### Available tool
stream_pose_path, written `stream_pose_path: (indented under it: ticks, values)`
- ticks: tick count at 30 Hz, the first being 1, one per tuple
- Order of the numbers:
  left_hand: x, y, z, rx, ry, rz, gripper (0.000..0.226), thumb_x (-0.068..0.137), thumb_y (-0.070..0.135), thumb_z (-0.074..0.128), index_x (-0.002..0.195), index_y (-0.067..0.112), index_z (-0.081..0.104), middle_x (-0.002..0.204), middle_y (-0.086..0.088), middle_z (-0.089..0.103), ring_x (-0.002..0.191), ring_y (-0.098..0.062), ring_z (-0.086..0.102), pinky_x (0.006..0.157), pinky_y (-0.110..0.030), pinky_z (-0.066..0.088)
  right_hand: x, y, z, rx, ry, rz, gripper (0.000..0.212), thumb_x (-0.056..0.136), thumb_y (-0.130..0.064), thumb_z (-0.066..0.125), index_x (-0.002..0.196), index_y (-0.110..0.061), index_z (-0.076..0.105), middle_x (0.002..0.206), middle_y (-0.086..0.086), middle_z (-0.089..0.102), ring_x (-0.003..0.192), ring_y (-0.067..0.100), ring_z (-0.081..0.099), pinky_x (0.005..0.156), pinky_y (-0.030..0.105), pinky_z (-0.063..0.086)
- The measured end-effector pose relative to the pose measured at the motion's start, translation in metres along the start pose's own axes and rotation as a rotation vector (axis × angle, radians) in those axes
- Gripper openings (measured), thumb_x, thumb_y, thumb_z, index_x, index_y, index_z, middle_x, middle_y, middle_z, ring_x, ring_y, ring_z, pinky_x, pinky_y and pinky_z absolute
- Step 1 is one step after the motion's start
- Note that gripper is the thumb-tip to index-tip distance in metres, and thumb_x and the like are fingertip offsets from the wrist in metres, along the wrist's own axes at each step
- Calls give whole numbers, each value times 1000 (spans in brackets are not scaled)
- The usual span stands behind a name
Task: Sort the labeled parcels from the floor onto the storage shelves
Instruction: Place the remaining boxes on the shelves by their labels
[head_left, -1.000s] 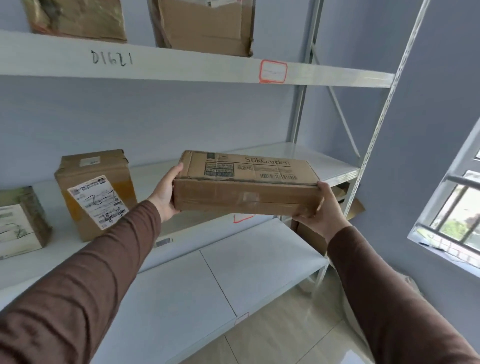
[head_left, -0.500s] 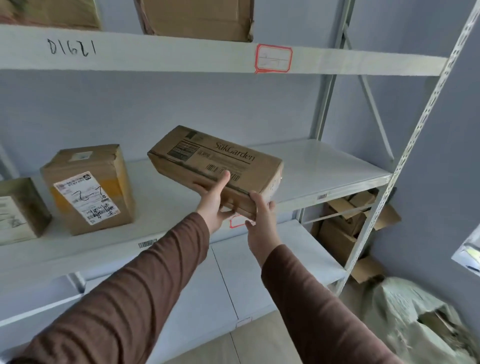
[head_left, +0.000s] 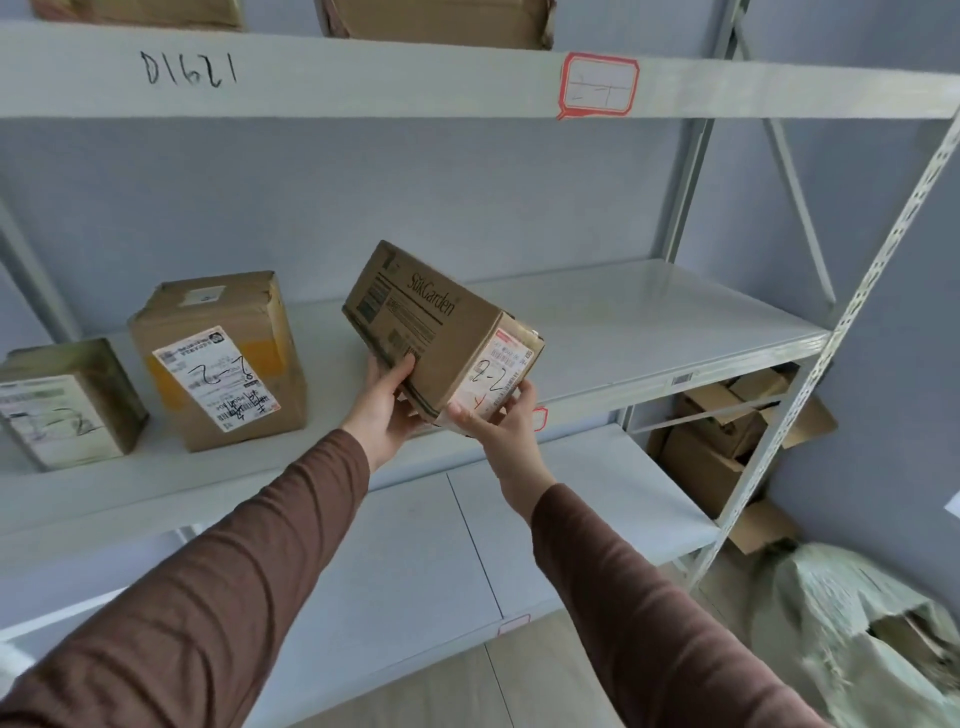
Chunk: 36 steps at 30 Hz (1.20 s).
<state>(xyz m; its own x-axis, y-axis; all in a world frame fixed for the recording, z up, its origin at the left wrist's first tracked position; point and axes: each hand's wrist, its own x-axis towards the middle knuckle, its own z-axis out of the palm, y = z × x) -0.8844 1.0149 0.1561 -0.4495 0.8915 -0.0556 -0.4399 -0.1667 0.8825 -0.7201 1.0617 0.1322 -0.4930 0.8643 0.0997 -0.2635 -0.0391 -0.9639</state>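
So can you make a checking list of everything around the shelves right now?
Surface: middle shelf, bare on its right side.
Job's things: long box held tilted above the shelf, label marked 2-2; two labeled boxes stand on the left.
Clutter: loose cardboard behind the rack; green sack on the floor.
Hands: left hand and right hand grip the long box's near end.
Cables: nothing seen.
Surroundings: blue wall; top shelf marked D1621.
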Motion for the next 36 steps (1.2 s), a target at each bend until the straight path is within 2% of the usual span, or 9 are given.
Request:
stream_pose_path:
  ticks: [2, 3, 6, 12, 19, 24, 27, 31, 36]
  values:
    - [-4, 0, -10, 53, -20, 23, 56, 105, 25, 54, 151, 52, 34, 141, 2, 64, 123, -31, 66, 91, -59, 57, -1, 6, 5, -60, -17, -41, 79, 81, -13, 87, 136, -27, 32, 133, -5, 58, 112, -1, 66, 89, 19, 57]
    - [-6, 0, -15, 67, -18, 28, 58, 106, 23, 52, 153, 51, 31, 144, 4, 61, 127, -30, 63, 97, -61, 54, -2, 9, 7, -95, -17, -59, 80, 81, -14, 88, 138, -26, 32, 134, -5, 57, 116, 0, 64, 93, 20, 56]
    - [-16, -3, -26, 101, 29, 48, 58, 108, 15, 46, 157, 43, 33, 154, 6, 50, 134, -24, 56, 106, -53, 49, -5, 20, 15, -204, -13, -127, 89, 79, -10, 89, 145, -20, 30, 140, -3, 53, 130, 11, 56, 109, 36, 51]
    - [-38, -9, -34, 386, 20, 167, 56, 109, 18, 45, 161, 32, 28, 164, 8, 34, 146, -13, 41, 121, -41, 36, -6, 36, 26, -354, 31, -204, 92, 75, -10, 89, 146, -21, 32, 140, -2, 53, 132, 16, 53, 112, 49, 46]
    - [-52, -11, -55, 629, -105, 199, 78, 100, 36, 62, 163, 32, 16, 160, 15, 40, 143, 4, 38, 121, -26, 32, -1, 39, 30, -468, 7, -271, 83, 82, -13, 82, 148, -28, 34, 134, -9, 58, 122, 15, 59, 105, 47, 50]
    - [-42, -11, -62, 753, -63, 216, 100, 91, 11, 76, 164, 32, 11, 162, 7, 38, 145, -4, 39, 116, -30, 41, 11, 37, 24, -553, -31, -254, 71, 89, -14, 76, 145, -34, 35, 121, -8, 68, 107, 15, 68, 94, 47, 57]
    - [-32, -8, -60, 808, -64, 226, 101, 90, 4, 75, 164, 28, 10, 163, 4, 36, 143, -1, 39, 111, -17, 40, 21, 32, 19, -591, -46, -233, 59, 92, -15, 73, 141, -31, 45, 118, -8, 71, 105, 11, 69, 93, 42, 58]
    - [-18, -5, -58, 825, -68, 218, 103, 90, -2, 73, 165, 23, 7, 165, -1, 33, 147, -8, 37, 121, -35, 34, 35, 26, 17, -680, -54, -248, 39, 93, -16, 71, 129, -25, 57, 109, -9, 73, 99, 8, 69, 87, 34, 57]
    - [-4, -3, -58, 861, -49, 215, 102, 91, -1, 73, 165, 23, 6, 164, -1, 34, 146, -10, 38, 122, -35, 33, 51, 21, 20, -725, -70, -210, 29, 93, -13, 70, 120, -20, 60, 109, -7, 73, 101, 15, 69, 91, 41, 58]
